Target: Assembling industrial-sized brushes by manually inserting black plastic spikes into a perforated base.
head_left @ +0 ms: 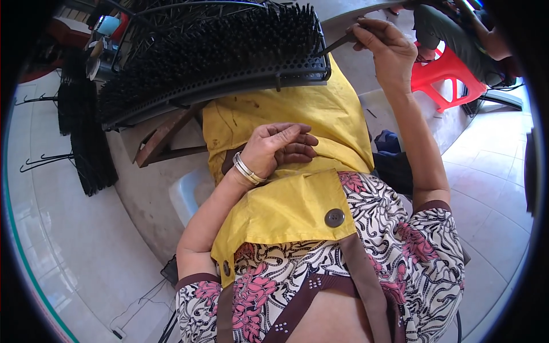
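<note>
Nearest: blouse (263,291), printed cloth in white, black and pink, under apron (286,211) of smooth, creased yellow material with round dark button (334,218). Left hand (278,147) above lap, half open, fingers loosely curled; pale bracelets (247,170) at wrist.

Next: board (211,94), long, black, rigid, slanting across upper view, near edge pierced by small round holes. Bristles (229,43) black, stiff, dense along it. Brown angular frame (157,140) below left part, over grey floor (146,188). Clear gap between board's near edge and Left hand, spanned by apron only.

Right hand (392,51) raised beyond board's right end, thumb and fingers pinched on strip (338,44): thin, dark, lower tip at end bristles, contact unclear. Open room right of this end, toward stool.

Farther: stool (449,80), red plastic, open-legged, close to person (437,28) in dark trousers. At left, long fibrous black bundles (91,137) beside thin hooked rods (48,159). Pale glossy tiles (497,183) at right, open stretch below stool.
</note>
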Demonstrator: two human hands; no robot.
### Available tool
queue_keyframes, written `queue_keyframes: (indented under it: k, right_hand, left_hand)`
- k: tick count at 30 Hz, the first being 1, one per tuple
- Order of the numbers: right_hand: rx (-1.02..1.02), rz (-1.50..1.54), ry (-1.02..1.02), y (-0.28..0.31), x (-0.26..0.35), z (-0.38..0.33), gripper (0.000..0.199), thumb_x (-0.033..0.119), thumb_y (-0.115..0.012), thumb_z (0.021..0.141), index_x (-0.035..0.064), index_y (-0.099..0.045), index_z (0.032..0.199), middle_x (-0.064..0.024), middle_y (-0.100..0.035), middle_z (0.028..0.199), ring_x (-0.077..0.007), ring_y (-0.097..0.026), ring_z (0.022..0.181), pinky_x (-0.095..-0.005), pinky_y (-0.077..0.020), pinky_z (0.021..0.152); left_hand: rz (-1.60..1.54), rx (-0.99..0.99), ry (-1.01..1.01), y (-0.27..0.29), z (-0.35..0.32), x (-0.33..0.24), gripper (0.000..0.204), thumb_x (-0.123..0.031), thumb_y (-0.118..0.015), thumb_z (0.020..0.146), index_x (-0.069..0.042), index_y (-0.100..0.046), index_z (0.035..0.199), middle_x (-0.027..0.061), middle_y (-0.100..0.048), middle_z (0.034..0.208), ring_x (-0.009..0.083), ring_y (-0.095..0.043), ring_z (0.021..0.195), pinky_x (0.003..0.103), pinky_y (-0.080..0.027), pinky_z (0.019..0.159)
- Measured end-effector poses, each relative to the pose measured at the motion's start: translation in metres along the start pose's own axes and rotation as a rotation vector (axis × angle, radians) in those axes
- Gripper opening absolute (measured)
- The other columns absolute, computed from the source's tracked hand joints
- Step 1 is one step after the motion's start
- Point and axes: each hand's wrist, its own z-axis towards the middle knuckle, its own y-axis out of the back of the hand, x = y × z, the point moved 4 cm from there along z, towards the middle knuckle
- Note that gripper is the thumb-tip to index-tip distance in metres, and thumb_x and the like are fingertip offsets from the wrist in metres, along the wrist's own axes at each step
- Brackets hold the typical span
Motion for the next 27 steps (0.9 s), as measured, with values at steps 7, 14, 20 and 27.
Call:
queue_keyframes:
  k: [7,14,20,27]
  right_hand:
    - [-0.027,0.059,-0.041,-0.001,-0.008,-0.001,0.020,0.000,-0.060,0.078,-0.0059,-0.059,0.097,-0.0113,-0.064,0.084,-0.0120,-0.060,0.065,-0.0202,-0.0494,0.060]
    - [0.036,-0.368,0.243,-0.026,0.022,-0.010,0.014,0.002,-0.061,0.078,-0.0039,-0.061,0.091,-0.0038,-0.063,0.075,-0.0061,-0.057,0.063,-0.0174,-0.0463,0.057]
    - [0.118,-0.499,0.360,-0.040,0.022,-0.007,0.013,0.003,-0.063,0.075,-0.0023,-0.061,0.088,-0.0092,-0.062,0.070,-0.0142,-0.058,0.058,-0.0232,-0.0457,0.054]
    - [0.372,-0.737,0.428,-0.063,0.028,0.005,0.012,0.008,-0.059,0.076,-0.0010,-0.060,0.084,-0.0198,-0.057,0.071,-0.0341,-0.057,0.066,-0.0341,-0.0465,0.059]
  left_hand:
    - [-0.009,-0.020,-0.001,-0.003,0.001,-0.003,0.034,-0.022,-0.052,0.087,0.006,-0.051,0.106,0.0169,-0.059,0.095,0.0231,-0.061,0.081,0.032,-0.052,0.072]
    - [-0.003,-0.044,0.003,-0.001,-0.002,-0.002,0.036,-0.023,-0.054,0.086,0.006,-0.050,0.108,0.0163,-0.060,0.095,0.0221,-0.061,0.081,0.032,-0.052,0.072]
    - [0.022,-0.017,0.004,0.002,-0.001,0.000,0.036,-0.023,-0.049,0.089,0.004,-0.049,0.112,0.0161,-0.059,0.098,0.0228,-0.061,0.084,0.033,-0.051,0.074]
    - [0.011,0.001,0.013,0.006,0.000,0.000,0.036,-0.023,-0.050,0.088,0.004,-0.048,0.112,0.0161,-0.059,0.099,0.0225,-0.061,0.084,0.033,-0.051,0.074]
